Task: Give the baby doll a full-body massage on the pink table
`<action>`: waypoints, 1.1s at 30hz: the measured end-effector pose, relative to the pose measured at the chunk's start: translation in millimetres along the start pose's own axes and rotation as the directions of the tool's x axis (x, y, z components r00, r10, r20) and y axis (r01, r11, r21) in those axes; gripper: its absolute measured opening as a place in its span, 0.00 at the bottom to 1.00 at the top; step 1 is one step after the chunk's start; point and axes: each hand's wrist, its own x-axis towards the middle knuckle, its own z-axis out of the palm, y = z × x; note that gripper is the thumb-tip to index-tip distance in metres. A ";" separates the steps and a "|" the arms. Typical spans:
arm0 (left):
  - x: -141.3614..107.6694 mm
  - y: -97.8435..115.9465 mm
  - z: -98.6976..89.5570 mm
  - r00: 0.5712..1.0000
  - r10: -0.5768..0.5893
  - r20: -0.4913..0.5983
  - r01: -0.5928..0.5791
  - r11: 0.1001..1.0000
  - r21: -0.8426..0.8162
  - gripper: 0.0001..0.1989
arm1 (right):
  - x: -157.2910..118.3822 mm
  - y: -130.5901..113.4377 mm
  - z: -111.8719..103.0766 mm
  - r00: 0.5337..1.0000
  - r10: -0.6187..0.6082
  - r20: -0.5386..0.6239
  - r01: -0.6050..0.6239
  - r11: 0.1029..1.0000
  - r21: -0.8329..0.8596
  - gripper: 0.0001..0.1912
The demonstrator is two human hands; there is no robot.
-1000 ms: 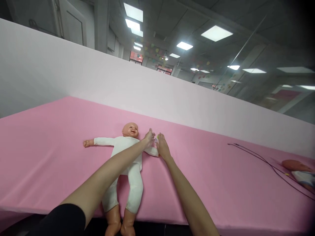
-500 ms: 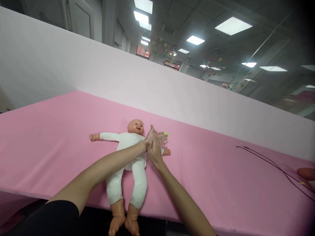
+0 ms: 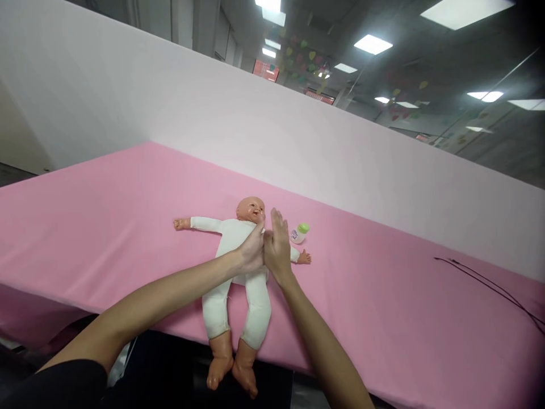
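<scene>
The left hand [image 3: 252,249] and right hand [image 3: 277,247] meet palm to palm above the torso of a baby doll [image 3: 234,241], both flat and unclenched, the right fingers straight and slightly blurred. Whether anything thin lies between the palms cannot be seen from here. The doll lies on its back on a pink table cover [image 3: 374,295], head toward a pale partition [image 3: 213,108], arms spread wide, its bare feet reaching past the near edge. Its trunk and limbs are white cloth. Just beside the doll's outstretched left arm, beyond the person's right hand, is a small clear bottle with a lime-green cap [image 3: 300,233] and a printed label. Thin black cables [image 3: 517,304] trail across the cover at far right. A black sleeve [image 3: 63,386] covers the person's upper left arm; square ceiling lights [image 3: 373,44] shine beyond the partition.
</scene>
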 end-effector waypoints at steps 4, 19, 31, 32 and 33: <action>-34.0 -4.0 -41.7 0.980 0.176 -0.090 -0.079 0.767 0.637 0.41 | -18.7 30.3 -3.8 0.962 0.156 0.225 -0.169 0.985 0.044 0.40; 2.2 -35.1 -107.7 0.948 0.279 -0.152 0.165 -0.022 0.986 0.44 | -16.4 58.0 49.4 0.891 0.328 0.315 -0.331 0.943 -0.045 0.43; -45.0 -35.1 -118.8 0.980 0.097 -0.174 0.162 0.116 0.980 0.45 | -53.6 36.7 19.4 0.875 0.228 0.427 -0.206 0.974 -0.096 0.42; -45.3 -37.2 -112.1 0.988 0.094 -0.124 0.114 0.098 0.989 0.44 | -52.1 34.2 19.5 0.875 0.166 0.455 -0.143 0.986 -0.087 0.40; -44.0 -39.5 -105.5 0.992 0.103 -0.077 0.069 0.078 0.995 0.43 | -49.7 32.5 20.6 0.873 0.105 0.476 -0.081 0.994 -0.071 0.38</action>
